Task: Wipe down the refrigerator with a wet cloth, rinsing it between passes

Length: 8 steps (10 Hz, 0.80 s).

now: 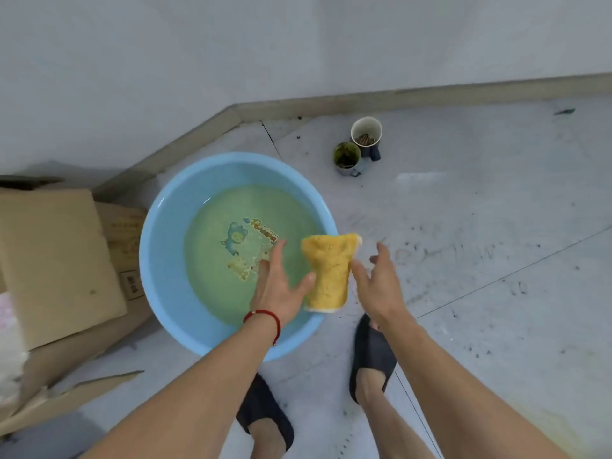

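A crumpled yellow cloth (329, 271) hangs upright over the right rim of a light blue basin (165, 260) that holds greenish water. My left hand (278, 286) reaches over the water with straight fingers, and its thumb touches the cloth's left side. My right hand (377, 279) is on the other side with spread, relaxed fingers, its thumb against the cloth's right edge. Neither hand curls round the cloth. The refrigerator is out of view.
Cardboard boxes (56, 260) stand left of the basin against the wall. Two small cups (357, 144) with debris sit on the grey tiled floor beyond the basin. My feet in dark slippers (372, 356) stand just in front of the basin.
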Each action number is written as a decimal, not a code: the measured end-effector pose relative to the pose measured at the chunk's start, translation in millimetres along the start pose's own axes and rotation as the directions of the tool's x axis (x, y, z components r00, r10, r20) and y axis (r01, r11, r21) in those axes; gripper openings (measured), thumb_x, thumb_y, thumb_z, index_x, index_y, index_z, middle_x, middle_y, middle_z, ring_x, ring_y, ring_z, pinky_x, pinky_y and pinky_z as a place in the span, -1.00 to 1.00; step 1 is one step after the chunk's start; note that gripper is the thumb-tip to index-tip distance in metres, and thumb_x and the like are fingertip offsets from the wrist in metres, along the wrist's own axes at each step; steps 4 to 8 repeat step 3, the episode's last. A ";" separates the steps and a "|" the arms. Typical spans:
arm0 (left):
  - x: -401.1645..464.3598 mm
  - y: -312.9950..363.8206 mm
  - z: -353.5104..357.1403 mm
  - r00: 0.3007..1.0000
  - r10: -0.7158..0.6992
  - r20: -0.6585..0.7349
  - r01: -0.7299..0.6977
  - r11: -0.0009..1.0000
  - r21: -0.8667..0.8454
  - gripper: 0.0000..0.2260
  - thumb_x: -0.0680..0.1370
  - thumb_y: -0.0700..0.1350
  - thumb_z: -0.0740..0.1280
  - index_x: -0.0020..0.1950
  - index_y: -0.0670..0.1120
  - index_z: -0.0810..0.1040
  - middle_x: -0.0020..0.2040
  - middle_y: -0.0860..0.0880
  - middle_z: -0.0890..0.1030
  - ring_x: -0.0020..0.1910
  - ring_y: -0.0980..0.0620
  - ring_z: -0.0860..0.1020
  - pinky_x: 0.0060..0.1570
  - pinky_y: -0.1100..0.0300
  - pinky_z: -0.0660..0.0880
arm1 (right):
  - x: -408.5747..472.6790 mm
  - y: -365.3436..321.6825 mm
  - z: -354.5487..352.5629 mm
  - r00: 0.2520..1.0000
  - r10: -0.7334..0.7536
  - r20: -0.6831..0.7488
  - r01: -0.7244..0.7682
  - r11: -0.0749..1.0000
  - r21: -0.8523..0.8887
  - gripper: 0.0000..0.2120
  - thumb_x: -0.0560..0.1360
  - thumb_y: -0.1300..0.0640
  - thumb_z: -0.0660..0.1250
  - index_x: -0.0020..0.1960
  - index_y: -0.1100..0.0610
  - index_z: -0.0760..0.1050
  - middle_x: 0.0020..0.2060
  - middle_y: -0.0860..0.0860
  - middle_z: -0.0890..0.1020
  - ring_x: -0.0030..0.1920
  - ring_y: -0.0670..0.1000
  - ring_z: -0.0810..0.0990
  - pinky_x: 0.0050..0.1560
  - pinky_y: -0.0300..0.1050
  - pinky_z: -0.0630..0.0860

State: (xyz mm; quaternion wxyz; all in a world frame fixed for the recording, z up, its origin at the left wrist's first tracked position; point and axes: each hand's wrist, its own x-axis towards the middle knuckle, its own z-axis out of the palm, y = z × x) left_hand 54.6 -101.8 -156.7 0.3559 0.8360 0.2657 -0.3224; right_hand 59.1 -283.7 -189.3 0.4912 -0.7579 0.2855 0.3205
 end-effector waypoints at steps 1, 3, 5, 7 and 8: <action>-9.4 5.2 15.3 0.982 0.183 -0.035 -0.182 0.983 0.033 -0.53 0.57 -0.04 0.34 0.45 0.21 0.32 0.26 0.01 0.33 0.22 -0.01 0.44 0.27 0.06 0.44 | -26.5 -2.9 18.1 0.994 -0.035 -0.108 0.035 0.999 -0.001 -0.44 0.71 0.07 0.11 0.66 0.12 0.04 0.55 0.13 0.24 0.53 0.12 0.26 0.52 0.05 0.25; -18.5 29.3 14.4 0.982 -0.048 0.181 0.092 0.967 -0.240 -0.55 0.61 -0.21 0.30 0.47 0.10 0.44 0.30 0.04 0.59 0.25 0.05 0.56 0.33 0.08 0.48 | -35.4 -17.8 31.6 0.993 0.011 0.117 -0.024 0.994 0.104 -0.49 0.67 0.20 0.11 0.60 0.00 0.15 0.35 0.06 0.52 0.24 0.07 0.54 0.21 -0.04 0.48; -18.5 29.3 14.4 0.982 -0.048 0.181 0.092 0.967 -0.240 -0.55 0.61 -0.21 0.30 0.47 0.10 0.44 0.30 0.04 0.59 0.25 0.05 0.56 0.33 0.08 0.48 | -35.4 -17.8 31.6 0.993 0.011 0.117 -0.024 0.994 0.104 -0.49 0.67 0.20 0.11 0.60 0.00 0.15 0.35 0.06 0.52 0.24 0.07 0.54 0.21 -0.04 0.48; -18.5 29.3 14.4 0.982 -0.048 0.181 0.092 0.967 -0.240 -0.55 0.61 -0.21 0.30 0.47 0.10 0.44 0.30 0.04 0.59 0.25 0.05 0.56 0.33 0.08 0.48 | -35.4 -17.8 31.6 0.993 0.011 0.117 -0.024 0.994 0.104 -0.49 0.67 0.20 0.11 0.60 0.00 0.15 0.35 0.06 0.52 0.24 0.07 0.54 0.21 -0.04 0.48; -18.5 29.3 14.4 0.982 -0.048 0.181 0.092 0.967 -0.240 -0.55 0.61 -0.21 0.30 0.47 0.10 0.44 0.30 0.04 0.59 0.25 0.05 0.56 0.33 0.08 0.48 | -35.4 -17.8 31.6 0.993 0.011 0.117 -0.024 0.994 0.104 -0.49 0.67 0.20 0.11 0.60 0.00 0.15 0.35 0.06 0.52 0.24 0.07 0.54 0.21 -0.04 0.48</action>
